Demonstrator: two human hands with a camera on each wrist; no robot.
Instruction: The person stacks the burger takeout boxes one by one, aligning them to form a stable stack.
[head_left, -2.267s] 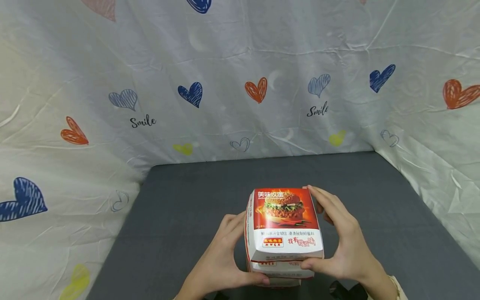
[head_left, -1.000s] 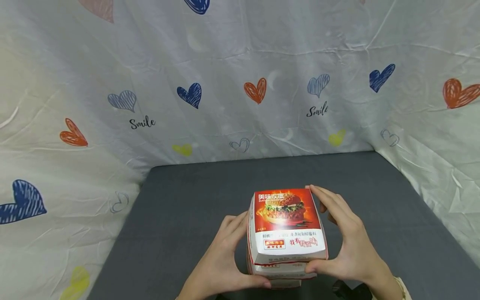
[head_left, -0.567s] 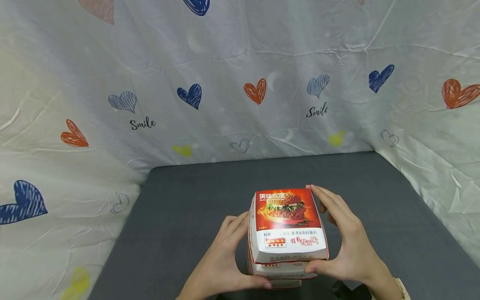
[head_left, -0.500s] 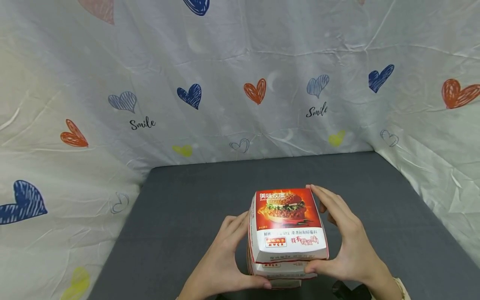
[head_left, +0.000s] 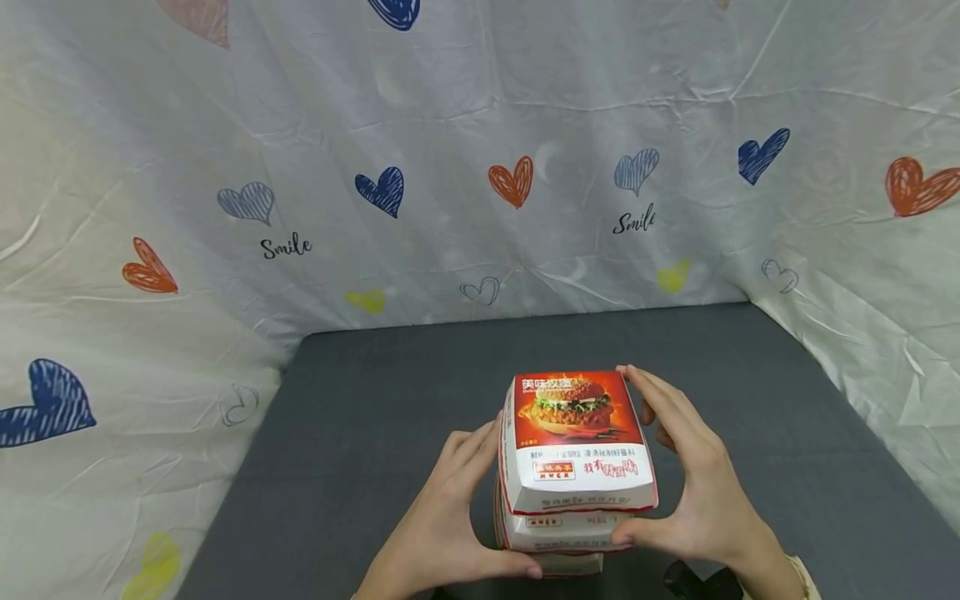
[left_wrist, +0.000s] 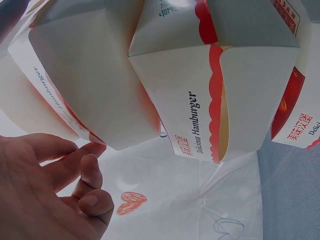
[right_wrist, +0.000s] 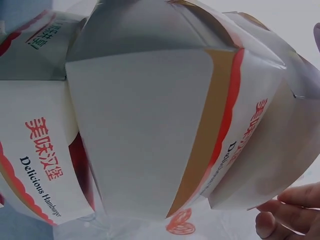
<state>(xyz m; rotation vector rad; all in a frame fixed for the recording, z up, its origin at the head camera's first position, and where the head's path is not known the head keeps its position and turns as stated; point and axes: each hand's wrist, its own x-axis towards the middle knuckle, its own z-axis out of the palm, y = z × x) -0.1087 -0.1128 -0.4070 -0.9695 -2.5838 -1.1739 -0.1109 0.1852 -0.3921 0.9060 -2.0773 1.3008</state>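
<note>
A printed hamburger box (head_left: 577, 479), red and white with a burger picture, tops a stack in front of me in the head view. A second hamburger box (head_left: 566, 533) shows beneath it, and part of a lower box (head_left: 573, 566) under that. My left hand (head_left: 450, 517) holds the stack's left side, thumb along the front near the second box's lower edge. On the other side my right hand (head_left: 697, 492) grips it, fingertips at the top box's far right corner and thumb at the front right. Both wrist views show the boxes' white sides, with "Delicious Hamburger" on some.
A dark grey tabletop (head_left: 390, 400) surrounds the stack. Behind and at both sides hangs a pale cloth (head_left: 442, 242) printed with hearts and "Smile". A black device (head_left: 701, 581) sits by my right wrist, near a light sleeve.
The top box has shifted slightly away from me over the stack, showing more of the second box's front. Over the longer span, the stack and my right hand have moved slightly right.
</note>
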